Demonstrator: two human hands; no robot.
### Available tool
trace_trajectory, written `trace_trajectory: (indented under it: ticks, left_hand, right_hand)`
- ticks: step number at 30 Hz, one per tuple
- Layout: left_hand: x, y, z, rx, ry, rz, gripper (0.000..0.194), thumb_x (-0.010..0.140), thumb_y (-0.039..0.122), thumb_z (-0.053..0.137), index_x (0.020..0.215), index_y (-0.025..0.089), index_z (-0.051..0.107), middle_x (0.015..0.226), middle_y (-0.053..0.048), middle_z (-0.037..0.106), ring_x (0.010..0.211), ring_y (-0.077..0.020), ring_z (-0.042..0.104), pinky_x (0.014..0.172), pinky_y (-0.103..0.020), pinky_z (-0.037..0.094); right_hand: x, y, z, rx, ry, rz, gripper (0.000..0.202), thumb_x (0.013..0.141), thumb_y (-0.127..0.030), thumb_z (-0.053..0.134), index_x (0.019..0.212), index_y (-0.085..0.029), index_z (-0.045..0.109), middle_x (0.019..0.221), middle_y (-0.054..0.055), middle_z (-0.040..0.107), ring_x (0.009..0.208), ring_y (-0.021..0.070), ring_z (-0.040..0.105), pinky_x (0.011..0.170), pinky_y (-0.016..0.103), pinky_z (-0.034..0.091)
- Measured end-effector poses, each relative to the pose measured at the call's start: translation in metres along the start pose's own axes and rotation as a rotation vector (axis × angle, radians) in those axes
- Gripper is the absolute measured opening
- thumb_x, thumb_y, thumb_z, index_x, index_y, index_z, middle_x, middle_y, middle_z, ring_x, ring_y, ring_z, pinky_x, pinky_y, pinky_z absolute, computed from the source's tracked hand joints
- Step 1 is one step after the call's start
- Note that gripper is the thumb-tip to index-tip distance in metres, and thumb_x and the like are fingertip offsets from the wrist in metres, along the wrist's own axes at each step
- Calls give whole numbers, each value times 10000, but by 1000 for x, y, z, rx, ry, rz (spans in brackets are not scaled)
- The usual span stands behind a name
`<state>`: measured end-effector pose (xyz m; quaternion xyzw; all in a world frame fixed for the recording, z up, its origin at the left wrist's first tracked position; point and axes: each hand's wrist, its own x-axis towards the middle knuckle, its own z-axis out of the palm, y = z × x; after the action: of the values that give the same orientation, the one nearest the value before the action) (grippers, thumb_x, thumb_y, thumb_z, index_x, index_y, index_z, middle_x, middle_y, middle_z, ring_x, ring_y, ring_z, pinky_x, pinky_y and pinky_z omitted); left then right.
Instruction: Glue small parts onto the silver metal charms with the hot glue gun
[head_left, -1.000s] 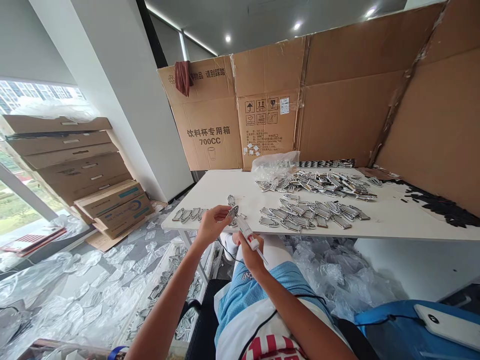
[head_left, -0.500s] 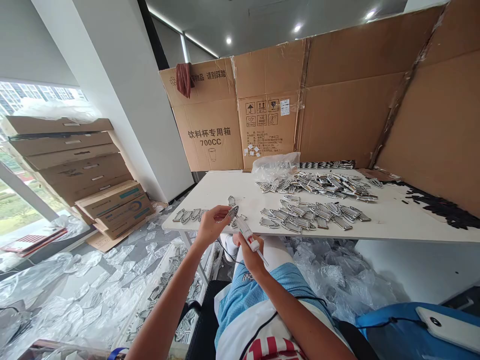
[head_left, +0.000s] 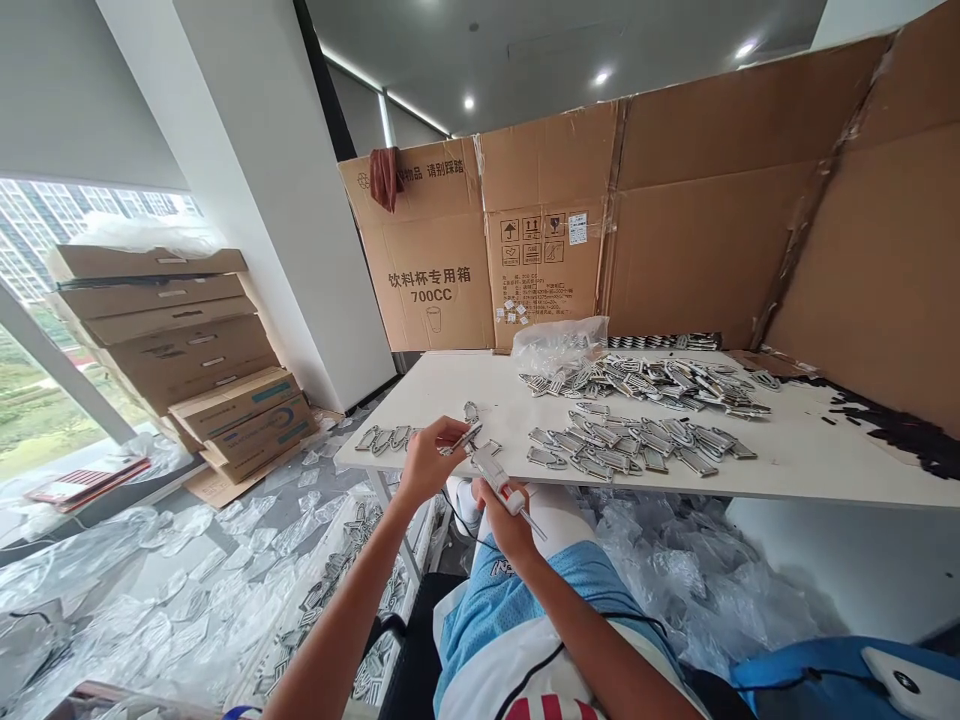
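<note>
Left hand (head_left: 429, 462): thumb and fingers pinch a small metal piece (head_left: 471, 434) by one end, nearly closed on it. The metal piece sits in the air near the front edge of the surface (head_left: 457, 375), at the upper end of the white tube (head_left: 490, 468). Contact between the two cannot be determined.

Right hand (head_left: 511, 520): fingers wrap the lower part of the white tube, which tilts and has a thin rod extending from its lower end.

Handling: the metal piece is judged light, stiff and somewhat slippery; grip by the outer rim at one end. The white tube appears light, with smooth walls; hold around the barrel.

Materials: glossy, elongated metal frames form a near pile (head_left: 637, 440) and a far pile (head_left: 667, 382). A crumpled, translucent plastic bag (head_left: 561, 346) adjoins the far pile.
</note>
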<state>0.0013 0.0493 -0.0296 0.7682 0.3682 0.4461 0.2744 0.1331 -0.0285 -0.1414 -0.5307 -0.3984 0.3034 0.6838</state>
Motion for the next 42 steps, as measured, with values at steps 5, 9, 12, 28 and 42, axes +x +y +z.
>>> trace_trajectory:
  ticks: [5, 9, 12, 28, 42]
  left_hand:
    - [2, -7, 1, -68, 62, -55, 310, 806, 324, 825, 1103, 238, 801, 959, -52, 836, 932, -246, 803, 867, -401, 688]
    - [4, -11, 1, -121, 145, -100, 387, 800, 391, 838, 1153, 245, 771, 1086, -74, 823, 1005, -250, 786, 848, -381, 693]
    - [4, -11, 0, -143, 181, -128, 379, 818, 400, 815, 1162, 250, 768, 1075, -70, 804, 1062, -255, 773, 897, -384, 676]
    - [5, -18, -1, -116, 266, -173, 368, 790, 421, 879, 1091, 239, 767, 1099, -76, 794, 994, -247, 769, 831, -355, 608]
    - [6, -23, 5, -133, 89, -153, 347, 807, 504, 873, 1026, 235, 849, 1039, -81, 867, 939, -271, 799, 887, -421, 660]
  right_hand:
    - [-2, -11, -3, 17, -36, -12, 690, 911, -799, 723, 510, -249, 613, 565, 33, 593, 574, 227, 601, 636, 382, 518]
    - [-2, -15, -4, 39, -30, -8, 685, 894, -827, 722, 518, -262, 624, 558, 56, 595, 608, 266, 606, 645, 416, 496]
    - [-1, -14, -3, 60, -9, 6, 686, 879, -851, 718, 531, -268, 623, 526, 43, 547, 584, 263, 570, 650, 436, 477]
    - [0, -2, -1, 83, -85, -77, 662, 953, -810, 705, 597, -258, 623, 621, 57, 659, 655, 241, 604, 710, 392, 477]
    - [1, -1, -1, 89, -75, -51, 613, 950, -755, 716, 598, -261, 626, 613, 35, 640, 639, 226, 587, 702, 373, 480]
